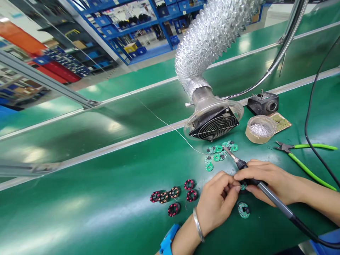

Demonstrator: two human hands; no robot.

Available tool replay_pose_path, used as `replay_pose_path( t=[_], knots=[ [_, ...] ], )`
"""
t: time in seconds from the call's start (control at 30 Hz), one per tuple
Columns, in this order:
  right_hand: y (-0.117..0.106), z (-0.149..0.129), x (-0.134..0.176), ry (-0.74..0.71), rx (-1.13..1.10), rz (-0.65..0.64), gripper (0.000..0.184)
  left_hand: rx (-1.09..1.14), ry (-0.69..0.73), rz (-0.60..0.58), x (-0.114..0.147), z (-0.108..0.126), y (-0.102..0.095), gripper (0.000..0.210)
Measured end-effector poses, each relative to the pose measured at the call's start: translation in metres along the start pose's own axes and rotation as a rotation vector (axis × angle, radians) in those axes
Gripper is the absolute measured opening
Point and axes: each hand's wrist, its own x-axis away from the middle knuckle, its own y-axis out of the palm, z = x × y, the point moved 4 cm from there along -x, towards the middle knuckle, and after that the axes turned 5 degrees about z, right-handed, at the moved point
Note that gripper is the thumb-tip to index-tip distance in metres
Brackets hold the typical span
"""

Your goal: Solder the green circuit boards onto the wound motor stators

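Observation:
My right hand (268, 179) is wrapped round a soldering iron (276, 198), its tip pointing up and left toward a cluster of small green circuit boards (217, 157). The fingers of my left hand (219, 198) pinch the edge of a small round circuit board (243, 186), mostly hidden between both hands. The right index fingertip meets the left fingers there. Just below lies another round circuit board with a black part (243, 210). Left of my left hand sit several ring-shaped wound coils (174, 209), red and black or copper-coloured. A thin solder wire (183, 137) reaches the board cluster.
A fume extractor fan (216, 126) on a silver duct (202, 46) stands behind the boards. Further right are a tub of metal bits (260, 130), a sponge (280, 122), a black iron holder (262, 103) and green-handled cutters (300, 152). A black cable (306, 120) hangs at right.

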Motion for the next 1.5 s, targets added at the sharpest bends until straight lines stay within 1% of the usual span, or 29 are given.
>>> replay_pose_path(
  t=[0.1,0.27,0.4,0.47,0.57,0.67,0.73,0.8,0.9,1.0,1.13,1.27,1.5],
  knots=[
    [-0.002,-0.002,0.001,-0.014,0.031,0.028,0.048,0.006,-0.050,0.013,0.000,0.001,0.001,0.010],
    [-0.002,-0.014,0.003,-0.115,0.178,0.137,0.037,0.046,-0.127,0.012,0.001,0.000,0.001,0.011],
    [0.004,-0.017,0.003,-0.155,0.233,0.130,0.036,0.069,-0.169,-0.007,0.001,-0.003,-0.001,0.012],
    [0.006,-0.016,0.004,-0.162,0.251,0.109,0.036,0.062,-0.160,-0.017,0.000,-0.004,-0.003,0.012],
    [0.005,-0.017,0.008,-0.168,0.279,0.106,0.038,-0.007,-0.081,-0.011,0.001,-0.003,-0.005,0.011],
    [-0.003,-0.025,0.013,-0.091,0.292,0.165,0.042,-0.075,0.020,0.009,0.002,-0.001,-0.007,0.012],
    [-0.009,-0.034,0.016,-0.016,0.334,0.244,0.045,-0.096,0.061,0.013,0.004,0.000,-0.007,0.012],
    [-0.014,-0.047,0.019,0.022,0.386,0.327,0.047,-0.107,0.078,0.018,0.004,0.000,-0.007,0.012],
    [-0.014,-0.063,0.022,0.051,0.436,0.396,0.038,-0.117,0.084,0.023,0.005,0.000,-0.007,0.011],
    [-0.009,-0.069,0.024,0.091,0.442,0.424,0.027,-0.119,0.086,0.025,0.005,0.000,-0.006,0.010],
    [-0.002,-0.069,0.023,0.168,0.449,0.393,0.021,-0.111,0.082,0.027,0.004,-0.001,-0.006,0.009],
    [0.002,-0.067,0.023,0.188,0.402,0.380,0.018,-0.113,0.074,0.026,0.004,-0.001,-0.007,0.010],
    [0.004,-0.066,0.028,0.200,0.354,0.365,0.025,-0.114,0.067,0.030,0.003,0.000,-0.007,0.010]
  ],
)
